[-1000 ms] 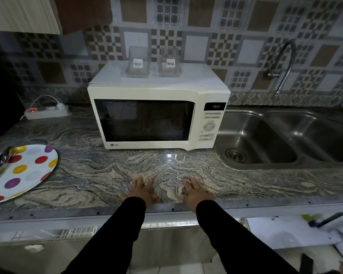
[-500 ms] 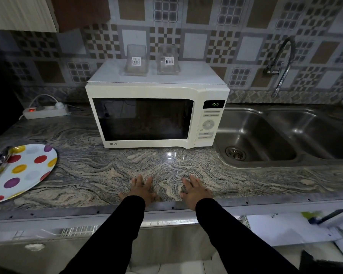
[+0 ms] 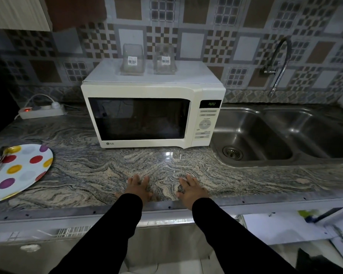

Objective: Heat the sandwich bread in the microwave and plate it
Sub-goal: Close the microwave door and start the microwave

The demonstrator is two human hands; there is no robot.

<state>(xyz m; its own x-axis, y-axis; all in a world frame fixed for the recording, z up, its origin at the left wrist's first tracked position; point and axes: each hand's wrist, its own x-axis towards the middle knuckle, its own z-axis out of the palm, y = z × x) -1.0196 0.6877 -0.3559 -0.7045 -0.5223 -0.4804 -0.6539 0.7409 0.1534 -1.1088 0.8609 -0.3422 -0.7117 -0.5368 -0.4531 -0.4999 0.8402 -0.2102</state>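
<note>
A cream microwave point(image 3: 152, 115) sits shut — dark window, green display lit. Left hand point(image 3: 138, 187) and right hand point(image 3: 191, 189) lie flat, empty, on the counter point(image 3: 87, 171).

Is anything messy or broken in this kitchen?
Nothing looks spilled or broken. The microwave is shut and straight, and the spotted plate lies flat at the counter's left, with a utensil resting on it. Both hands lie flat, empty.

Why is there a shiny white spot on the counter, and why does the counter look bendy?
In the head view, the white spot is glare from a light on the polished counter in front of the microwave; the wide-angle lens curves the counter's edges, and the far right corner looks blurred.
</note>
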